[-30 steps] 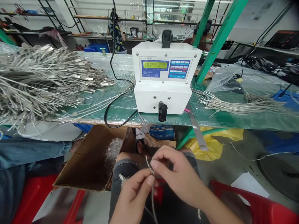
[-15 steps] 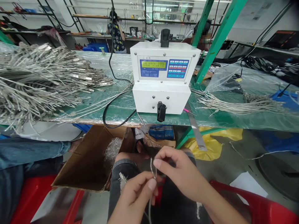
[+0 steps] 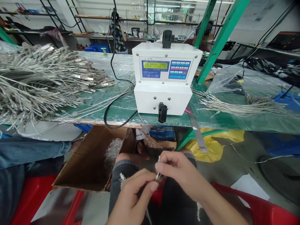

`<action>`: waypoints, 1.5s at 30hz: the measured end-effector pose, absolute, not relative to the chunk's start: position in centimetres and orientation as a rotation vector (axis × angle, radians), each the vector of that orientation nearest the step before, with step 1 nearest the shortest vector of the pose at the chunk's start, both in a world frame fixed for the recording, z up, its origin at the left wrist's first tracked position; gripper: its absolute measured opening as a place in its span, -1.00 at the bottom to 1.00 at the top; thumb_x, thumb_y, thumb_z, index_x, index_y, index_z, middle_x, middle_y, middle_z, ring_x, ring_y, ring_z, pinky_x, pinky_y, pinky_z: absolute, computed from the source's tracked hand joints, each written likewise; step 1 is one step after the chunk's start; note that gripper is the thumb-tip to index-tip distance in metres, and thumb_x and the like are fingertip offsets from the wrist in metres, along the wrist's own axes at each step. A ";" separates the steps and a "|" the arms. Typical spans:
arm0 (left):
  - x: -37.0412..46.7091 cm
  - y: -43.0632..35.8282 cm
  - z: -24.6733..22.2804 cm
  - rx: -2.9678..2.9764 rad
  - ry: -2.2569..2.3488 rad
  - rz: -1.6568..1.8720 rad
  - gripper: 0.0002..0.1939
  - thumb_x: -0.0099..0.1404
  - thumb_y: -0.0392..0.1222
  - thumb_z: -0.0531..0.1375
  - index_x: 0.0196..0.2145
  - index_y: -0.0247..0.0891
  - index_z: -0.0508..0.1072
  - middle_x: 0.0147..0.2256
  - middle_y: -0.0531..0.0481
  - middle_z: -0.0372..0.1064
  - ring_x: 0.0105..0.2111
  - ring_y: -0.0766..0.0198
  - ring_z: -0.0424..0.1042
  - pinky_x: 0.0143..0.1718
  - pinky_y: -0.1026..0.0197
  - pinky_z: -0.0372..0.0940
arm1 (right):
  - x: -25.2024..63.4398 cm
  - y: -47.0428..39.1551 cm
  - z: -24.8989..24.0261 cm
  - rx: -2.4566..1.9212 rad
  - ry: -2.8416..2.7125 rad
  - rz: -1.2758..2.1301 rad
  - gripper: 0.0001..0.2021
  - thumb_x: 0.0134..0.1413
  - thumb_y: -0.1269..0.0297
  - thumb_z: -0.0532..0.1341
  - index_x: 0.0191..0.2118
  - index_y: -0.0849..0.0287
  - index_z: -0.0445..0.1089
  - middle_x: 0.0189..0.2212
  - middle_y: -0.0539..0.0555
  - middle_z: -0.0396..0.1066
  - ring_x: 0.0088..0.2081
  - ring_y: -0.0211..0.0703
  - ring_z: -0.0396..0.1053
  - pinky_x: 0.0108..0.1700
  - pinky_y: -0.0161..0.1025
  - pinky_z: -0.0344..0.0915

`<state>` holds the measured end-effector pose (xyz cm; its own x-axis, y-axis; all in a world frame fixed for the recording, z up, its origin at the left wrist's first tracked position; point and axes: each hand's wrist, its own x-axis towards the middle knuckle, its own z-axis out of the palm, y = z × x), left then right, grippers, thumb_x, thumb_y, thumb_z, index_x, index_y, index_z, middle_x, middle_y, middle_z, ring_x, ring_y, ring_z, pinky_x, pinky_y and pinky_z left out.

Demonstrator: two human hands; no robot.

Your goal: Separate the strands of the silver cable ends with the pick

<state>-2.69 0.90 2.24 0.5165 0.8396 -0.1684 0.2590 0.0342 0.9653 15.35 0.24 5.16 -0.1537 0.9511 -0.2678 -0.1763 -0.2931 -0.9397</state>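
Over my lap, my left hand pinches a thin grey-white cable close to its split end, and the rest of the cable hangs down below the hand. Just above and to the right, my right hand is closed on the cable's thin wire ends between thumb and forefinger. The fingertips of both hands are close together, and they hide part of the wires. In front of my hands, a white machine with a lit display, a keypad and a black chuck stands on the bench.
A large heap of cables covers the bench's left side; a smaller bundle lies right of the machine. A steel ruler sticks out past the bench edge. Below stands an open cardboard box. Someone's leg is at left.
My right fingers have closed over the wire ends, which earlier stood apart in a fork. Both hands remain over my lap, and the view has shifted slightly.
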 end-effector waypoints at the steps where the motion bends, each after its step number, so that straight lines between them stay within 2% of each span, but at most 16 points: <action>1: -2.7 0.9 2.2 1.541 0.984 0.588 -0.76 0.36 0.00 0.15 -0.29 -0.08 0.59 -0.43 0.06 0.34 -0.40 0.32 0.27 -0.31 0.34 0.16 | 15.3 0.3 5.1 -1.187 -0.958 1.625 -0.64 0.02 0.08 0.37 -0.52 0.23 0.30 -0.55 -0.07 0.25 -0.45 -0.32 0.20 -0.34 -0.36 0.16; 5: -2.6 0.9 2.2 1.523 0.981 0.610 -0.78 0.35 -0.02 0.16 -0.26 -0.06 0.61 -0.42 0.04 0.40 -0.41 0.32 0.30 -0.30 0.34 0.19 | 15.1 0.3 4.6 -1.189 -0.906 1.583 -0.65 0.02 0.09 0.35 -0.53 0.24 0.29 -0.53 -0.05 0.21 -0.42 -0.32 0.11 -0.34 -0.36 0.10; 9: -2.6 0.7 1.7 1.393 1.041 0.657 -0.74 0.30 0.04 0.20 -0.35 -0.13 0.60 -0.46 0.04 0.40 -0.44 0.33 0.33 -0.33 0.34 0.21 | 16.0 0.2 3.7 -1.184 -0.722 1.345 -0.69 0.04 0.05 0.35 -0.45 0.21 0.39 -0.47 -0.01 0.27 -0.39 -0.27 0.20 -0.30 -0.33 0.18; 13: -2.5 0.6 1.1 1.191 1.122 0.722 -0.68 0.23 0.13 0.25 -0.31 -0.18 0.59 -0.53 0.08 0.36 -0.48 0.34 0.33 -0.37 0.36 0.23 | 16.5 -0.7 2.5 -1.218 -0.665 1.111 -0.68 0.14 -0.03 0.29 -0.32 0.16 0.44 -0.35 0.01 0.35 -0.33 -0.28 0.26 -0.26 -0.35 0.24; 15: -2.3 0.6 0.9 1.141 1.135 0.732 -0.66 0.21 0.14 0.27 -0.29 -0.20 0.58 -0.55 0.10 0.35 -0.49 0.35 0.33 -0.39 0.37 0.23 | 15.8 -1.3 2.0 -1.258 -0.800 1.207 -0.71 0.16 0.00 0.29 -0.23 0.14 0.47 -0.30 0.03 0.40 -0.27 -0.26 0.31 -0.20 -0.36 0.27; 18: -1.9 0.6 0.9 1.169 1.118 0.714 -0.69 0.23 0.10 0.27 -0.30 -0.20 0.58 -0.52 0.09 0.37 -0.47 0.35 0.32 -0.39 0.37 0.22 | 14.3 -1.8 1.8 -1.252 -0.878 1.346 -0.74 0.16 0.05 0.31 -0.23 0.17 0.48 -0.30 0.04 0.44 -0.23 -0.22 0.38 -0.17 -0.33 0.32; 24: -1.7 0.7 0.9 1.257 1.107 0.662 -0.72 0.26 0.08 0.25 -0.36 -0.19 0.55 -0.49 0.09 0.35 -0.44 0.35 0.32 -0.36 0.36 0.21 | 13.7 -0.6 2.5 -1.208 -0.778 1.400 -0.73 0.07 0.09 0.37 -0.25 0.21 0.55 -0.37 0.07 0.52 -0.35 -0.22 0.44 -0.27 -0.33 0.40; 33: -2.1 0.9 0.3 1.357 1.066 0.589 -0.74 0.30 0.05 0.21 -0.37 -0.17 0.54 -0.47 0.08 0.35 -0.44 0.35 0.31 -0.35 0.36 0.19 | 15.0 0.1 3.2 -1.298 -0.936 1.397 -0.82 0.06 0.20 0.36 -0.25 0.15 0.61 -0.35 0.02 0.55 -0.28 -0.23 0.46 -0.22 -0.35 0.39; 39: -2.1 1.0 0.5 1.413 1.061 0.486 -0.74 0.33 0.05 0.17 -0.24 -0.13 0.57 -0.40 0.06 0.41 -0.43 0.34 0.31 -0.34 0.34 0.20 | 15.5 -0.1 3.1 -1.306 -0.984 1.429 -0.85 0.09 0.22 0.33 -0.29 0.19 0.56 -0.43 -0.01 0.50 -0.36 -0.28 0.42 -0.30 -0.38 0.34; 45: -2.1 1.1 0.9 1.405 1.007 0.445 -0.71 0.34 0.04 0.16 -0.40 -0.18 0.49 -0.46 0.09 0.34 -0.41 0.35 0.33 -0.33 0.36 0.17 | 16.0 -0.4 3.1 -1.326 -1.084 1.384 -0.82 0.18 0.22 0.25 -0.34 0.24 0.45 -0.45 -0.03 0.37 -0.39 -0.32 0.28 -0.33 -0.38 0.25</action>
<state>-2.09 1.06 0.91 0.5388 0.7820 -0.3134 0.2952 0.1733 0.9396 16.02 -0.40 3.05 -0.0138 0.9788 -0.2043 -0.0358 -0.2047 -0.9782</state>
